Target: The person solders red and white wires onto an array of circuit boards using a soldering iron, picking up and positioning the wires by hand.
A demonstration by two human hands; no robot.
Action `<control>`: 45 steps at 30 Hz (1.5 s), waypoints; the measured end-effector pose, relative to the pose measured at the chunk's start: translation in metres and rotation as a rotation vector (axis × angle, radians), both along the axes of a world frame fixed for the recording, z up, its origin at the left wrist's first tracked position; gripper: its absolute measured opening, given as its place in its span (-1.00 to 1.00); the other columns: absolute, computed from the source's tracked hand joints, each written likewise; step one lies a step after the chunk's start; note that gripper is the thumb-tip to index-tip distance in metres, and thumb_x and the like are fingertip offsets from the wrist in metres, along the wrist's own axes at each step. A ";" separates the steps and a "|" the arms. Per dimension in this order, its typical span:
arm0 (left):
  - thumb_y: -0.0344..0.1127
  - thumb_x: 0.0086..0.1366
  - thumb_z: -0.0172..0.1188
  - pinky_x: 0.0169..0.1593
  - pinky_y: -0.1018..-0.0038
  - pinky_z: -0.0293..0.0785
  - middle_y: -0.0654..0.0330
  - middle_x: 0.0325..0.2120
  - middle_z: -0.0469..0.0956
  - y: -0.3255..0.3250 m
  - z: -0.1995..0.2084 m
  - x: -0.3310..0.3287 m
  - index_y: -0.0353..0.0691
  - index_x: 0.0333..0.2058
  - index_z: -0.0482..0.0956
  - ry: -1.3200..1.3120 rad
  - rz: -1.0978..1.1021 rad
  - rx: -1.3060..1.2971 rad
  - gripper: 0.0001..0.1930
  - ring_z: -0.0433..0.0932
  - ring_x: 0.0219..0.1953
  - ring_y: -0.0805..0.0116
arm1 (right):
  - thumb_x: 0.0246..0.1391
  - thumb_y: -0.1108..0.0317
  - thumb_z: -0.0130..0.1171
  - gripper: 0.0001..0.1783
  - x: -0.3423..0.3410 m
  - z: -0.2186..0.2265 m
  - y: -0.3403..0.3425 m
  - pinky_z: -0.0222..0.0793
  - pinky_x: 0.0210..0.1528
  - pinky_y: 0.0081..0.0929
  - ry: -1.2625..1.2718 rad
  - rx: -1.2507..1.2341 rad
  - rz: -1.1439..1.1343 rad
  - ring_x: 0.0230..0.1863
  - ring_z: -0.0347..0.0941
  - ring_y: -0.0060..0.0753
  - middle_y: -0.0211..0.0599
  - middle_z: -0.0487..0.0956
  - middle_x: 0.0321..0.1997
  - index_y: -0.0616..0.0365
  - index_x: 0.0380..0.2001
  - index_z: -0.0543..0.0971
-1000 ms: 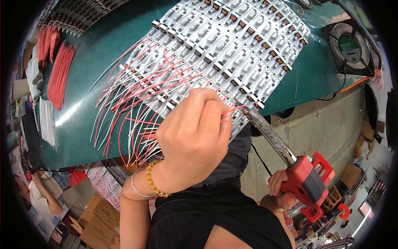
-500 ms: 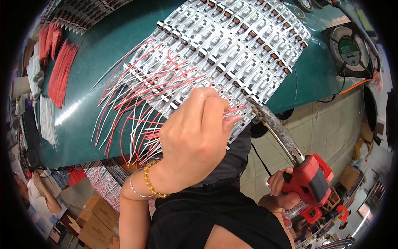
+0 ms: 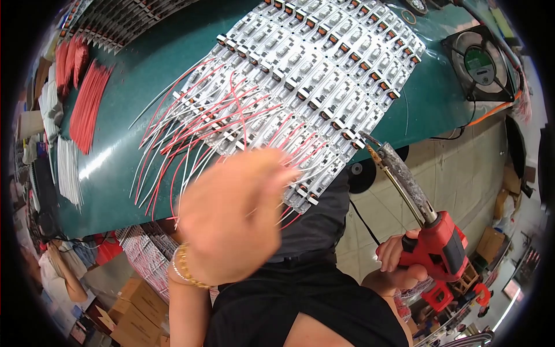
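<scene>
A panel of joined white circuit modules (image 3: 324,75) lies on the green table, with red and white wires (image 3: 196,124) across its near left part. Above the panel's near edge is my left hand (image 3: 231,214), blurred by motion. Its fingers look curled together, close to some wires, but what they hold cannot be made out. My right hand (image 3: 399,263) grips a red soldering gun (image 3: 436,248) at the lower right. The gun's long metal barrel points up and left. Its tip (image 3: 370,141) is by the panel's right corner, and I cannot tell whether it touches.
Bundles of red wires (image 3: 89,107) and white wires (image 3: 69,173) lie at the table's left. More modules (image 3: 115,17) stand at the far left. A black fan (image 3: 478,65) sits at the right edge. Cardboard boxes (image 3: 139,309) and another person's arm (image 3: 66,272) show lower left.
My left hand has moved left and down, off the panel's near rows, uncovering wires there. The soldering gun has shifted slightly right, its tip a little higher.
</scene>
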State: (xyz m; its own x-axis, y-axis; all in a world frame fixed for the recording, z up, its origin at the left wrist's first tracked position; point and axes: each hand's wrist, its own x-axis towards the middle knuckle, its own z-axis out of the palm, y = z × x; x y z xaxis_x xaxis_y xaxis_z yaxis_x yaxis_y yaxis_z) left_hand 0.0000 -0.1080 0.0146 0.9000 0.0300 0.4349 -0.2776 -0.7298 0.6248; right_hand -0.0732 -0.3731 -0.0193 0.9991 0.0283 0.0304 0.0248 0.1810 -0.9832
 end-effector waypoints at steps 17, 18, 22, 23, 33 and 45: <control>-0.48 -0.06 0.28 -0.27 0.34 0.17 0.24 -0.54 0.33 -0.034 -0.031 0.006 -0.19 -0.50 0.41 0.027 -0.053 0.134 -0.81 0.34 -0.47 0.27 | -0.22 -0.06 0.47 -0.34 -0.011 -0.014 -0.022 0.15 -0.75 -0.56 0.123 0.199 0.108 -0.78 0.30 -0.48 -0.35 0.41 -0.73 0.23 -0.39 0.33; -0.49 -0.05 0.28 -0.27 0.34 0.17 0.24 -0.54 0.33 -0.034 -0.031 0.006 -0.19 -0.50 0.41 0.026 -0.055 0.130 -0.81 0.34 -0.47 0.26 | -0.22 -0.06 0.47 -0.34 -0.011 -0.013 -0.022 0.15 -0.75 -0.56 0.124 0.200 0.107 -0.78 0.30 -0.48 -0.35 0.41 -0.73 0.23 -0.39 0.33; -0.50 -0.06 0.27 -0.28 0.34 0.17 0.24 -0.55 0.33 -0.033 -0.029 0.007 -0.19 -0.50 0.40 0.038 -0.056 0.135 -0.81 0.34 -0.48 0.26 | -0.22 -0.05 0.48 -0.32 -0.013 -0.014 -0.027 0.16 -0.73 -0.57 0.108 0.069 0.095 -0.77 0.30 -0.49 -0.35 0.40 -0.73 0.22 -0.39 0.29; -0.50 -0.06 0.27 -0.28 0.34 0.17 0.24 -0.55 0.33 -0.034 -0.026 0.007 -0.19 -0.50 0.40 0.034 -0.052 0.141 -0.81 0.34 -0.48 0.26 | -0.23 -0.04 0.49 -0.30 -0.014 -0.015 -0.029 0.16 -0.72 -0.57 0.045 0.005 0.123 -0.77 0.30 -0.49 -0.34 0.40 -0.73 0.21 -0.36 0.26; -0.53 -0.05 0.31 -0.25 0.39 0.19 0.25 -0.55 0.42 -0.032 -0.027 0.006 -0.19 -0.51 0.46 0.078 -0.061 0.162 -0.81 0.42 -0.45 0.29 | -0.19 -0.04 0.46 -0.32 -0.015 -0.011 -0.018 0.17 -0.71 -0.57 0.129 0.141 -0.019 -0.78 0.29 -0.47 -0.33 0.38 -0.74 0.21 -0.33 0.27; -0.53 -0.05 0.27 -0.23 0.36 0.21 0.26 -0.52 0.41 -0.015 -0.025 0.006 -0.22 -0.42 0.52 0.067 -0.274 0.012 -0.82 0.39 -0.46 0.28 | 0.01 -0.38 0.05 -0.05 -0.003 -0.007 -0.017 0.24 -0.69 -0.60 0.053 -0.020 0.149 -0.84 0.23 -0.59 -0.55 0.28 -0.83 0.42 0.03 0.30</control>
